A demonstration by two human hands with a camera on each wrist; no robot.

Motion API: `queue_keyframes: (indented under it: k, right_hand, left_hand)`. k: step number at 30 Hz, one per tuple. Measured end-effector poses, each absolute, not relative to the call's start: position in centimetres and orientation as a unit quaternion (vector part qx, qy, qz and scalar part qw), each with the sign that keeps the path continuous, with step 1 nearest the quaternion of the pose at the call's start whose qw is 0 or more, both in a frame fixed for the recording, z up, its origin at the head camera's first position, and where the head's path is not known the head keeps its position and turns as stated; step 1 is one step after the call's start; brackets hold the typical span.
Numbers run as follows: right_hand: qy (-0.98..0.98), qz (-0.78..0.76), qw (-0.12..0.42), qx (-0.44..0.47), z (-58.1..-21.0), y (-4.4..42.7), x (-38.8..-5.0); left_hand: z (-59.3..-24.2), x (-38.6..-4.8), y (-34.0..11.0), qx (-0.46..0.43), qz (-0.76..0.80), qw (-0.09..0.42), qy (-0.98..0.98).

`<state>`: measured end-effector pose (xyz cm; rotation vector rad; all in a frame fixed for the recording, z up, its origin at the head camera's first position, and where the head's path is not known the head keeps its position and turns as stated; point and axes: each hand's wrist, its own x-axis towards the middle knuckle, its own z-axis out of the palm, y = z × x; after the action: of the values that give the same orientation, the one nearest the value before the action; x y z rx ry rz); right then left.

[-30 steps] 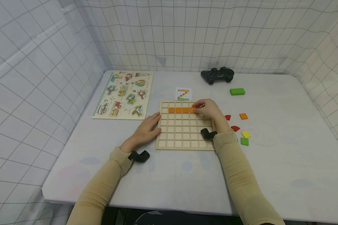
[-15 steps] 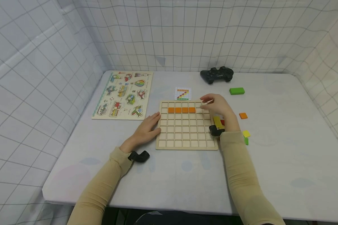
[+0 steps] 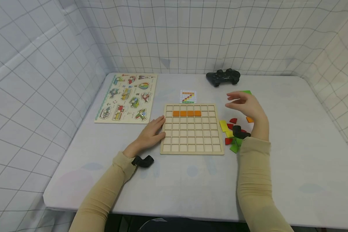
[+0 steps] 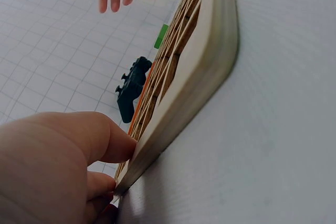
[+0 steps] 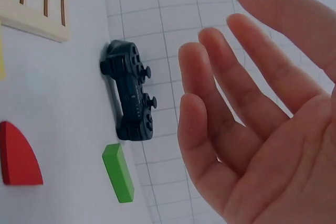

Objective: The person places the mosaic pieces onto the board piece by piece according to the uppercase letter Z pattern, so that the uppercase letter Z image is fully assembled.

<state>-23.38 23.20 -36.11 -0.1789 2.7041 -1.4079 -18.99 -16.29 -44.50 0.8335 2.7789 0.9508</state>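
Observation:
A wooden grid board (image 3: pixel 191 153) lies in the middle of the table, with a row of orange square tiles (image 3: pixel 187 113) in its second row from the top. My left hand (image 3: pixel 150 132) rests against the board's left edge, fingers extended; in the left wrist view its thumb (image 4: pixel 113 142) touches the rim. Raised to the right of the board, my right hand (image 3: pixel 247 105) holds nothing, its fingers loosely bent and apart in the right wrist view. Beneath its wrist lie loose yellow tiles (image 3: pixel 224 126), red pieces (image 3: pixel 233 120) and green pieces (image 3: pixel 234 148), partly hidden by the arm.
Above the board lies a small pattern card (image 3: pixel 188 96). A black game controller (image 3: pixel 224 77) and a green block (image 5: pixel 118 174) are at the back right. An orange tile (image 3: pixel 249 120) shows beside my right wrist. A picture puzzle board (image 3: pixel 124 111) occupies the back left.
My right hand has left the orange row and moved right, away from the board, with its fingers spreading. Loose pieces by the board's right edge have come into sight. The left hand stays put.

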Motion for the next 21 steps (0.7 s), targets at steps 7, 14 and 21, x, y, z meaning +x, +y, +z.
queue_keyframes:
  k: [7, 14, 21]
  right_hand:
    - [0.877, -0.478, 0.017, -0.050, -36.6, 25.1, -22.9]
    - [0.872, -0.488, 0.019, -0.013, -37.2, 26.4, -22.5]
    - [0.876, -0.482, 0.021, 0.002, -38.1, 27.2, -22.5]
  left_hand:
    - [-44.4, -18.9, -16.3, 0.274, 0.312, 0.041, 0.909]
    - [-44.4, -18.9, -16.3, 0.272, 0.311, 0.047, 0.909]
    - [-44.3, -18.8, -16.3, 0.269, 0.310, 0.048, 0.910]
